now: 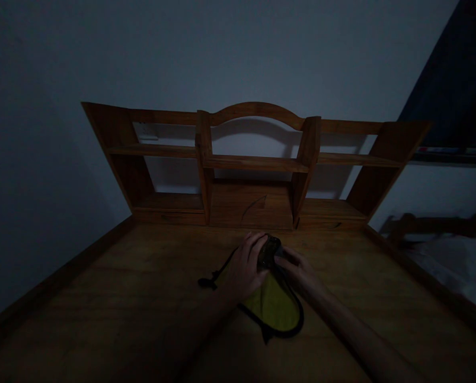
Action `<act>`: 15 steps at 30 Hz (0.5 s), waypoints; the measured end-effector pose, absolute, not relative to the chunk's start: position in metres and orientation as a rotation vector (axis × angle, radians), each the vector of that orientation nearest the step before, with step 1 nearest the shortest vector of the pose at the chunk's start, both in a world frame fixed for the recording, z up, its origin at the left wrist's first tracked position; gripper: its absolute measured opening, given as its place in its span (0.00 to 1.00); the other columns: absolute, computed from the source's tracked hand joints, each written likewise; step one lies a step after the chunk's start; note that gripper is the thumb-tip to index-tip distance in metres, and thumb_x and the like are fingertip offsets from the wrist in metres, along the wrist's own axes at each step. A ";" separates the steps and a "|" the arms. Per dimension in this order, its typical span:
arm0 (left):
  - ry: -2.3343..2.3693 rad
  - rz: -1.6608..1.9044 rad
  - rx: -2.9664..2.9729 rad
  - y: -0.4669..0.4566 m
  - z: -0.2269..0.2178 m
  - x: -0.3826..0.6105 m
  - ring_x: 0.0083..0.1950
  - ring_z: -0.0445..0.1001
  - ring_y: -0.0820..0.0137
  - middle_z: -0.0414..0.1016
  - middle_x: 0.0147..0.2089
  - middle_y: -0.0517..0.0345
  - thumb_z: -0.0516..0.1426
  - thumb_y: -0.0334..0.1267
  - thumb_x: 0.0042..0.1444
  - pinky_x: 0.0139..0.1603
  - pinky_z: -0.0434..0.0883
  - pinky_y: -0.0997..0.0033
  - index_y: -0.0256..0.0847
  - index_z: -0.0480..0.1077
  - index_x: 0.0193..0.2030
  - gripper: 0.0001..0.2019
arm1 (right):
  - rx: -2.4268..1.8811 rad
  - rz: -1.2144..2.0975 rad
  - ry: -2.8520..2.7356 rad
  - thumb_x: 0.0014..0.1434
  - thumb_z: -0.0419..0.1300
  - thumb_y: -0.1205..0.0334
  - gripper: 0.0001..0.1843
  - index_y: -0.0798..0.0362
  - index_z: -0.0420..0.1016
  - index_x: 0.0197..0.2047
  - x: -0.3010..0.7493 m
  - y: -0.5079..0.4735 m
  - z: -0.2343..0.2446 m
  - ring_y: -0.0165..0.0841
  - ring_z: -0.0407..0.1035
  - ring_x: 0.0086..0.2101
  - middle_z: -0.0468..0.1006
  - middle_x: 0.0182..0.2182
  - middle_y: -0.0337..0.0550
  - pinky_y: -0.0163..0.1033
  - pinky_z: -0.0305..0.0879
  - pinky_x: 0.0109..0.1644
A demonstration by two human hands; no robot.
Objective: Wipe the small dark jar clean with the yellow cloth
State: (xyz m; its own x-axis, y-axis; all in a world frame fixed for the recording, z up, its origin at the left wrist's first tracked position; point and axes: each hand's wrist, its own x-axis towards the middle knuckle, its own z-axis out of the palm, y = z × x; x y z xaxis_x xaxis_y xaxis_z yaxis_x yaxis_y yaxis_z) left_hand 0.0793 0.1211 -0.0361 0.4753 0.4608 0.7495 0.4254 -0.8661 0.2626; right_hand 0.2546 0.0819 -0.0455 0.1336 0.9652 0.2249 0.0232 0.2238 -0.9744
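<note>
Small dark object (269,251) grasped between the fingers of the left hand (246,267) and right hand (300,270), black-edged yellow pouch (281,308) below them, wooden desk (342,247) underneath

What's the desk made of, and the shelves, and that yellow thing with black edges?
The desk: seemingly wood with a dull finish; faint grain bands show.
The shelves: brown wood, perhaps varnished, with streaky grain.
The yellow thing: probably matte cloth, since it looks creased, but it's dim.
</note>
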 end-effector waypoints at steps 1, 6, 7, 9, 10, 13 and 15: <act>0.811 1.356 2.665 0.121 -0.037 0.079 0.69 0.51 0.57 0.54 0.66 0.46 0.58 0.34 0.53 0.68 0.55 0.48 0.38 0.47 0.67 0.36 | -1.076 0.963 -1.190 0.49 0.68 0.48 0.25 0.50 0.75 0.49 0.255 0.083 -0.047 0.44 0.71 0.47 0.78 0.45 0.45 0.47 0.65 0.53; 0.780 1.291 2.705 0.120 -0.039 0.078 0.69 0.49 0.56 0.54 0.66 0.46 0.58 0.35 0.54 0.67 0.56 0.49 0.39 0.47 0.67 0.36 | -0.970 1.042 -1.164 0.51 0.69 0.57 0.27 0.45 0.70 0.54 0.258 0.082 -0.048 0.41 0.66 0.53 0.73 0.52 0.41 0.46 0.59 0.59; 0.754 1.273 2.719 0.119 -0.038 0.078 0.69 0.49 0.56 0.54 0.66 0.46 0.58 0.35 0.53 0.67 0.57 0.49 0.39 0.47 0.67 0.37 | -0.985 1.051 -1.175 0.51 0.69 0.57 0.26 0.45 0.70 0.54 0.259 0.082 -0.047 0.40 0.66 0.52 0.74 0.52 0.41 0.45 0.59 0.59; 0.700 1.232 2.742 0.118 -0.037 0.076 0.69 0.51 0.56 0.53 0.66 0.45 0.58 0.34 0.52 0.66 0.58 0.51 0.38 0.46 0.68 0.38 | -1.006 1.062 -1.199 0.52 0.68 0.58 0.24 0.45 0.71 0.52 0.261 0.081 -0.046 0.39 0.68 0.50 0.75 0.49 0.40 0.43 0.60 0.57; 0.676 1.207 2.748 0.118 -0.037 0.076 0.68 0.52 0.56 0.54 0.66 0.45 0.58 0.34 0.52 0.65 0.60 0.51 0.38 0.45 0.68 0.38 | -1.006 1.073 -1.213 0.52 0.68 0.58 0.23 0.46 0.72 0.52 0.262 0.081 -0.046 0.39 0.68 0.49 0.76 0.48 0.40 0.43 0.61 0.55; 0.627 1.112 2.768 0.116 -0.035 0.074 0.66 0.55 0.57 0.53 0.66 0.45 0.56 0.31 0.50 0.63 0.63 0.53 0.39 0.44 0.68 0.40 | -0.996 1.108 -1.237 0.53 0.67 0.57 0.19 0.48 0.74 0.49 0.264 0.082 -0.048 0.39 0.70 0.45 0.77 0.44 0.41 0.41 0.64 0.51; 0.601 1.070 2.803 0.114 -0.035 0.074 0.67 0.53 0.57 0.52 0.67 0.45 0.56 0.29 0.48 0.64 0.61 0.53 0.39 0.43 0.69 0.41 | -0.994 1.099 -1.246 0.54 0.66 0.56 0.17 0.50 0.75 0.47 0.265 0.083 -0.050 0.38 0.70 0.44 0.78 0.41 0.41 0.40 0.64 0.49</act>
State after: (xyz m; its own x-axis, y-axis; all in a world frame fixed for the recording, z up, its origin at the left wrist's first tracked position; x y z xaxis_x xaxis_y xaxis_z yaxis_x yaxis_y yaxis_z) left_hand 0.0740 0.1141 -0.0349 0.6789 0.3877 0.6235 0.3304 -0.9197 0.2121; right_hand 0.2649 0.0835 -0.0501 0.0001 0.9786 0.2058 -0.0817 0.2051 -0.9753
